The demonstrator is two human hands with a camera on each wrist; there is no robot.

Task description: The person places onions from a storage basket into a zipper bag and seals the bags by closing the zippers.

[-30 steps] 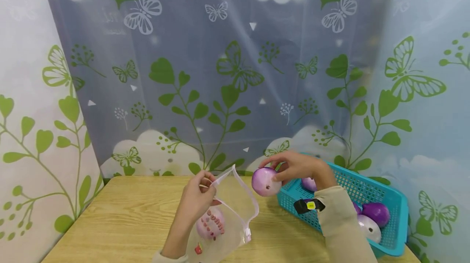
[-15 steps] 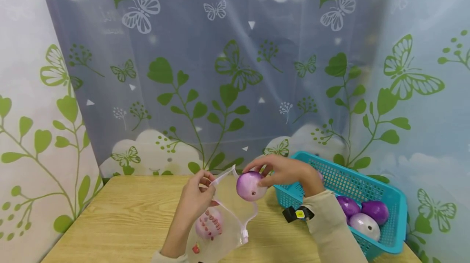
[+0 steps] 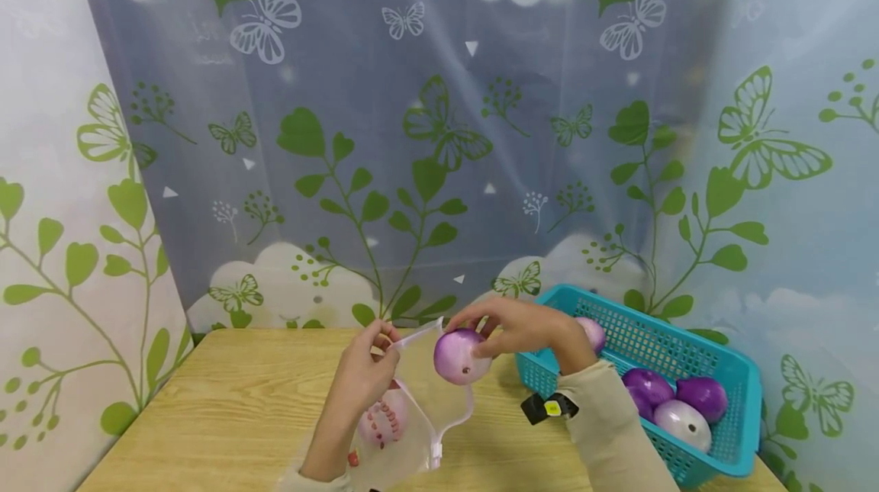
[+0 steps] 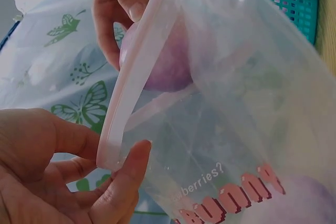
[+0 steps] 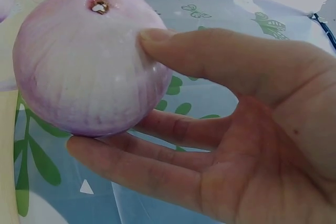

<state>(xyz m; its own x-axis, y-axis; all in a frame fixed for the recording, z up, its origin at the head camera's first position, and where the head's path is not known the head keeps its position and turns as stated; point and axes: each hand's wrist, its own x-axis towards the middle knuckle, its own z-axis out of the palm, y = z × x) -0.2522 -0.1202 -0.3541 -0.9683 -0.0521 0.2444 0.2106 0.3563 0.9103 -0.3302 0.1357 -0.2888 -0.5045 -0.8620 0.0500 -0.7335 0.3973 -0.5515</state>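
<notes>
My left hand [image 3: 367,366] pinches the pale pink rim of a clear zip bag [image 4: 247,114] between thumb and fingers, and the bag's mouth gapes toward the right. Red printed lettering shows on its front, with one round purple-white onion [image 3: 381,422] inside. My right hand [image 3: 515,332] grips another onion [image 5: 94,66], white and purple with a small brown root end, between thumb and fingertips. That onion is at the bag's mouth, and in the left wrist view it shows partly through the clear plastic.
A turquoise perforated basket [image 3: 742,431] stands on the wooden table [image 3: 261,393] at the right. Several onions lie in it, among them a dark purple one [image 3: 702,398] and a whitish one [image 3: 682,426]. A patterned curtain [image 3: 357,133] hangs behind the table.
My right hand has carried the onion left and slightly down, from beside the basket to the bag's mouth. The bag's zip end has swung a little left; my left hand stays about where it was.
</notes>
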